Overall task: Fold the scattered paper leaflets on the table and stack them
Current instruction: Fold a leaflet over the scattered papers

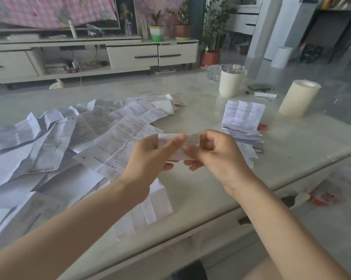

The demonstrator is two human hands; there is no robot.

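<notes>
A small folded leaflet (190, 139) is held up above the table between both hands. My left hand (150, 154) pinches its left side and my right hand (215, 152) pinches its right side. Several unfolded, creased leaflets (55, 138) lie scattered over the left half of the pale marble table (200, 122). A stack of folded leaflets (242, 122) sits to the right of my hands, its top sheet partly sprung open. Another white leaflet (150, 209) lies under my left forearm near the table's front edge.
A cream mug (230, 82) with a clear lid and a glass ashtray (214, 72) stand at the back right. A cream paper roll (298, 99) stands at the far right, a small red object (263, 127) beside the stack. The table edge runs diagonally at the right.
</notes>
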